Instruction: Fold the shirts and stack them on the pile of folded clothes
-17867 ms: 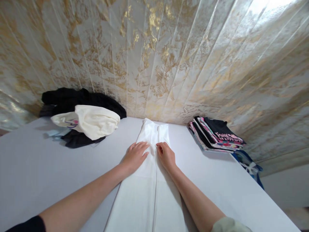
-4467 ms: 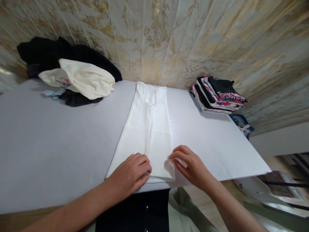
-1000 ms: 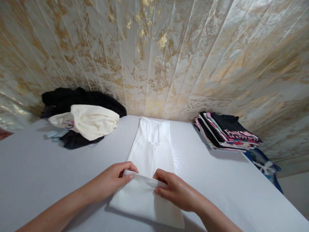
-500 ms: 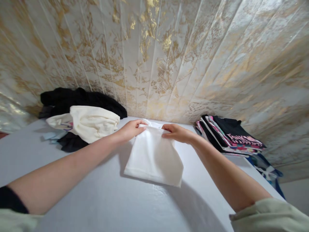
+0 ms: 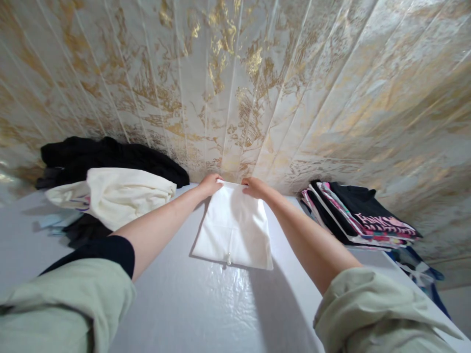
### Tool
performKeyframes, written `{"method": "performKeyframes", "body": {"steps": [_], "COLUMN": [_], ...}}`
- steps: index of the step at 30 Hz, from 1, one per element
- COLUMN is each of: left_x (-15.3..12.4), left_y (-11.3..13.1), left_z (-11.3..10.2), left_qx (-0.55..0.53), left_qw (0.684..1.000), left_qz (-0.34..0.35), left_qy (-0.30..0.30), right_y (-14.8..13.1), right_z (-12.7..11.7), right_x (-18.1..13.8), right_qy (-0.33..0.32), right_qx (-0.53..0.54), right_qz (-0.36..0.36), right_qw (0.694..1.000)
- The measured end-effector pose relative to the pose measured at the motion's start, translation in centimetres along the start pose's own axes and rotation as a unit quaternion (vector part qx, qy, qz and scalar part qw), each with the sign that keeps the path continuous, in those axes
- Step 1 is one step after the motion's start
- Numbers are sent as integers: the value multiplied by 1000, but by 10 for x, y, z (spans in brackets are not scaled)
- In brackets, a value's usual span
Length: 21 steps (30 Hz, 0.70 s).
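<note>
A folded white garment (image 5: 235, 225) lies in the middle of the table, with a small pearl-like ornament (image 5: 228, 259) at its near edge. At its far left corner, my left hand (image 5: 211, 184) pinches the cloth between thumb and fingers. My right hand (image 5: 254, 188) grips the far right corner in the same way. Both arms reach forward, sleeves rolled up. Whether the garment is a shirt or something else I cannot tell.
Left of my arm, a cream garment (image 5: 128, 193) lies heaped against black clothes (image 5: 117, 157). A stack of folded clothes (image 5: 368, 211) with a black printed top stands on the right of the white table (image 5: 176, 304). A gold-patterned curtain (image 5: 235, 98) hangs behind.
Both hands have moved farther away, toward the curtain, holding the garment's far edge. The garment now lies flatter, and its pearl-like ornament has come into view at the near edge.
</note>
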<state>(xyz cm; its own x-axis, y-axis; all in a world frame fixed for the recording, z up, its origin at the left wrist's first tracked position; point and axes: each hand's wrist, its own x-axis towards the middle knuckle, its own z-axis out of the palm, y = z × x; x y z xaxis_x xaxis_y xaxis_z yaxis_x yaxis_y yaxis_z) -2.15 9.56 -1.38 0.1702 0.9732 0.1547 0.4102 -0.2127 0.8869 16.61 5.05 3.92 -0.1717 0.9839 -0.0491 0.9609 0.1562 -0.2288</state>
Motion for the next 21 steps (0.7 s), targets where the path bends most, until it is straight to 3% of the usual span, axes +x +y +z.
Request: {"method": "performKeyframes", "body": {"steps": [4, 8, 14, 21], "left_x": [1, -3, -16, -24], "left_y": [-25, -39, -40, -39], "left_z": [11, 12, 13, 16], "left_qx": [-15, -52, -88, -96], "left_qw": [1000, 998, 994, 991], "left_qz": [-3, -11, 19, 47], "left_qy": [13, 26, 62, 78], "right_y": [15, 39, 74, 76], "right_z": [24, 25, 16, 15], "right_x": [4, -3, -22, -20], "right_qy": [22, 42, 1, -40], "right_qx": [36, 84, 137, 121], "right_qz": [3, 28, 69, 95], "right_qw": [999, 995, 988, 987]}}
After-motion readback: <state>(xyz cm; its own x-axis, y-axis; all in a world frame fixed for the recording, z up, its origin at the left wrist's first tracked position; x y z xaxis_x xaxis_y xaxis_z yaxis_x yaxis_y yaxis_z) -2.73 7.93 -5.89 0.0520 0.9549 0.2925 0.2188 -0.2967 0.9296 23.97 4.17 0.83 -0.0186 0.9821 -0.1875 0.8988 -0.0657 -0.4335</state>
